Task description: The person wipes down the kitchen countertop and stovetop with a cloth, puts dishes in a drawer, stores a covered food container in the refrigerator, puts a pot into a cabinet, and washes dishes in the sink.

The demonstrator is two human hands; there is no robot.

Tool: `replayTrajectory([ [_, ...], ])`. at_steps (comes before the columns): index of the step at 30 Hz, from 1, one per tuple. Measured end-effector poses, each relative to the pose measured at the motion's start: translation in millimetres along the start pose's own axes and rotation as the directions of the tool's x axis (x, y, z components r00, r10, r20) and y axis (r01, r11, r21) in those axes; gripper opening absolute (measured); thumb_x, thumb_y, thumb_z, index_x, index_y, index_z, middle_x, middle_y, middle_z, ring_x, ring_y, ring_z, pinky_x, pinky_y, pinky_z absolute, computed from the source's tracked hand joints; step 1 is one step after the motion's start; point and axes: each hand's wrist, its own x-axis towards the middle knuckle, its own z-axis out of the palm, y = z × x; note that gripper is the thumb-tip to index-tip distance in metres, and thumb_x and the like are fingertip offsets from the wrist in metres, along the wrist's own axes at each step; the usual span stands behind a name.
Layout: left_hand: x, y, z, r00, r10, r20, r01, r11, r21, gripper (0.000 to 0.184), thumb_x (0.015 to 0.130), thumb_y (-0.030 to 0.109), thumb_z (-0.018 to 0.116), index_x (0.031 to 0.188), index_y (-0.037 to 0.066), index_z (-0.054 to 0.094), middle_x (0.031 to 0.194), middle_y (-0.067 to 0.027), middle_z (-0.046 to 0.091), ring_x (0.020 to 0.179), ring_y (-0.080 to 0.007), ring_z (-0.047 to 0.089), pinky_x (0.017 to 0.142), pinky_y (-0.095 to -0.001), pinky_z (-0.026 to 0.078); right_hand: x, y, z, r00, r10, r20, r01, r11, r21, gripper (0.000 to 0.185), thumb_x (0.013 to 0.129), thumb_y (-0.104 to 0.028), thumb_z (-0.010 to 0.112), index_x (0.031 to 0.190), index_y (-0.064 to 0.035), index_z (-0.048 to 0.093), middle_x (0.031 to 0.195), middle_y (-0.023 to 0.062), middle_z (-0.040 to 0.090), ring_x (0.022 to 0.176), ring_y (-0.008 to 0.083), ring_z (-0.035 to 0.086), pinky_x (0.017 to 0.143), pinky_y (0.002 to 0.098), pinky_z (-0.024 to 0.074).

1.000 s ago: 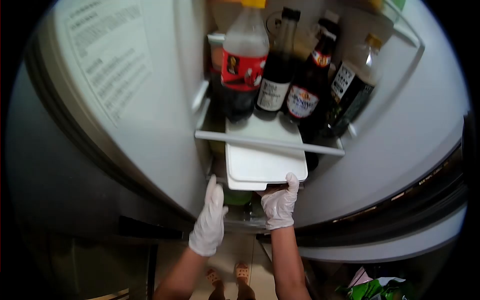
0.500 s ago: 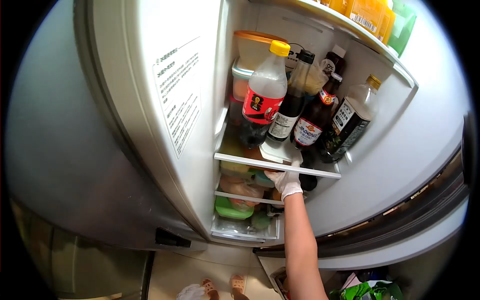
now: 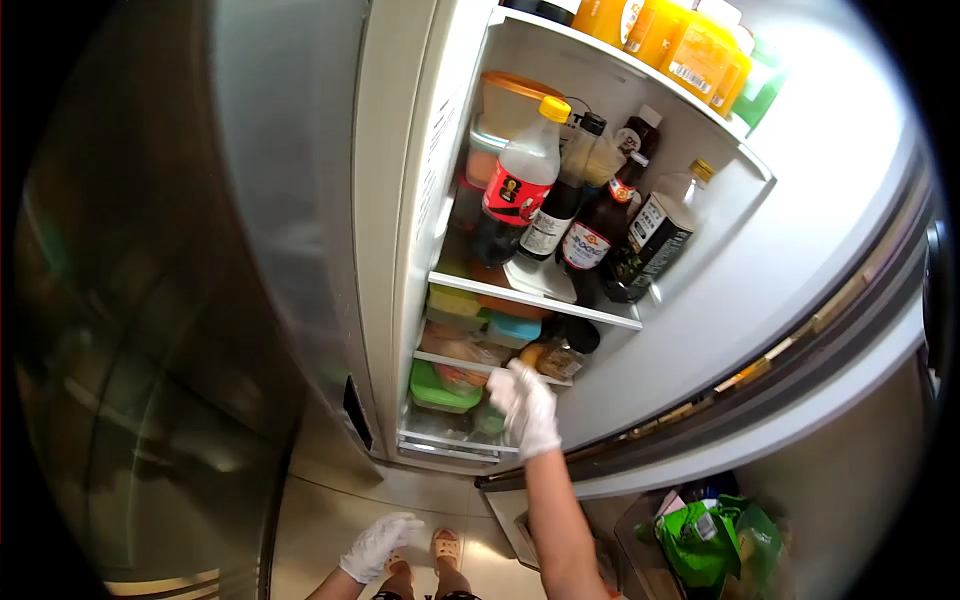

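Observation:
Both of my hands wear white gloves. My right hand (image 3: 525, 410) is in front of the lower fridge shelves with its fingers loosely bent and apart, and nothing shows in it. Just above it, a jar with a black lid (image 3: 570, 347) stands on the middle shelf by a blue-lidded container (image 3: 513, 329). To its left is a green-lidded box (image 3: 443, 388). My left hand (image 3: 380, 547) hangs low over the floor, fingers stretched out, holding nothing.
The upper shelf holds a yellow-capped cola bottle (image 3: 518, 185), a dark sauce bottle (image 3: 560, 195), a beer bottle (image 3: 590, 237) and a gold-capped bottle (image 3: 658, 235). Orange bottles (image 3: 697, 58) stand above. A door bin (image 3: 640, 535) with green bags (image 3: 700, 540) is at lower right.
My right hand has come away from under the bottle shelf's front edge and moved down and left. My left hand has risen further into view. The camera view has shifted.

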Motion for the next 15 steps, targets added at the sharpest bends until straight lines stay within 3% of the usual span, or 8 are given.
replayTrajectory([
  [3, -6, -12, -5, 0.993, -0.117, 0.002, 0.116, 0.983, -0.142, 0.037, 0.093, 0.022, 0.042, 0.122, -0.001, 0.041, 0.12, -0.0136, 0.053, 0.11, -0.0219, 0.053, 0.088, -0.0286, 0.041, -96, 64, -52, 0.996, 0.02, 0.085, -0.001, 0.977, -0.211, 0.03, 0.087, -0.024, 0.052, 0.107, -0.0014, 0.054, 0.083, 0.0114, 0.062, 0.066, 0.0174, 0.059, 0.056, 0.0292, 0.0492],
  [5, -19, -16, -8, 0.997, -0.058, 0.049, 0.058, 0.998, 0.007, 0.037, 0.093, 0.022, 0.043, 0.122, 0.0, 0.041, 0.119, -0.0123, 0.054, 0.109, -0.0207, 0.053, 0.089, -0.0287, 0.041, -156, 106, -126, 0.939, 0.321, 0.125, -0.237, 0.865, -0.442, 0.029, 0.088, -0.025, 0.053, 0.101, 0.0005, 0.056, 0.082, 0.0093, 0.062, 0.069, 0.0153, 0.058, 0.065, 0.0269, 0.0474],
  [6, -23, -31, -20, 0.995, 0.007, 0.099, -0.017, 0.995, 0.099, 0.037, 0.093, 0.022, 0.042, 0.122, 0.0, 0.043, 0.119, -0.0113, 0.055, 0.108, -0.0197, 0.054, 0.089, -0.0297, 0.042, -204, 117, -142, 0.961, 0.257, -0.104, -0.275, 0.833, -0.48, 0.024, 0.086, -0.022, 0.053, 0.099, -0.0025, 0.059, 0.083, 0.008, 0.062, 0.071, 0.0159, 0.06, 0.064, 0.0274, 0.0482],
  [7, -30, -43, -23, 0.986, 0.067, 0.15, -0.094, 0.978, 0.185, 0.036, 0.092, 0.022, 0.042, 0.122, 0.001, 0.044, 0.118, -0.0102, 0.056, 0.107, -0.0187, 0.054, 0.09, -0.0306, 0.042, -234, 133, -186, 0.836, 0.495, -0.238, -0.549, 0.741, -0.387, 0.025, 0.086, -0.022, 0.054, 0.101, -0.0014, 0.059, 0.088, 0.0085, 0.062, 0.073, 0.0184, 0.061, 0.066, 0.0286, 0.049],
  [8, -40, -37, -17, 0.987, -0.157, -0.012, 0.154, 0.977, -0.147, 0.033, 0.091, 0.017, 0.045, 0.119, -0.002, 0.046, 0.116, -0.011, 0.056, 0.107, -0.0187, 0.054, 0.089, -0.0268, 0.042, -271, 159, -259, 0.783, 0.564, -0.261, -0.621, 0.702, -0.347, 0.026, 0.084, -0.019, 0.055, 0.102, 0.0001, 0.058, 0.089, 0.0086, 0.062, 0.074, 0.0207, 0.061, 0.068, 0.0299, 0.0497],
  [9, -48, -43, -18, 0.992, -0.122, -0.015, 0.12, 0.987, -0.108, 0.033, 0.091, 0.017, 0.045, 0.119, -0.001, 0.046, 0.116, -0.0108, 0.056, 0.107, -0.0187, 0.055, 0.088, -0.0269, 0.043, -323, 139, -261, 0.842, 0.453, -0.293, -0.539, 0.738, -0.406, 0.009, 0.078, -0.013, 0.057, 0.083, -0.0046, 0.057, 0.07, 0.0059, 0.054, 0.058, 0.017, 0.05, 0.054, 0.0305, 0.0465],
  [11, -64, -64, -29, 0.998, -0.054, -0.027, 0.053, 0.998, -0.029, 0.034, 0.09, 0.018, 0.046, 0.119, 0.0, 0.047, 0.114, -0.0104, 0.058, 0.106, -0.0187, 0.055, 0.088, -0.027, 0.043, -392, 128, -337, 0.619, 0.502, -0.603, -0.668, 0.741, -0.069, 0.005, 0.081, -0.014, 0.053, 0.08, -0.0092, 0.055, 0.066, 0.0039, 0.049, 0.056, 0.0183, 0.047, 0.053, 0.0326, 0.0468],
  [15, -107, -74, -16, 0.987, 0.002, -0.16, -0.013, 0.998, -0.066, 0.035, 0.09, 0.018, 0.045, 0.12, 0.0, 0.046, 0.113, -0.0113, 0.058, 0.105, -0.0204, 0.056, 0.087, -0.0289, 0.044, -461, 84, -502, 0.525, 0.055, -0.849, -0.411, 0.89, -0.197, 0.022, 0.085, -0.021, 0.047, 0.105, -0.0155, 0.055, 0.095, 0.0074, 0.058, 0.083, 0.0276, 0.057, 0.065, 0.0444, 0.0493],
])
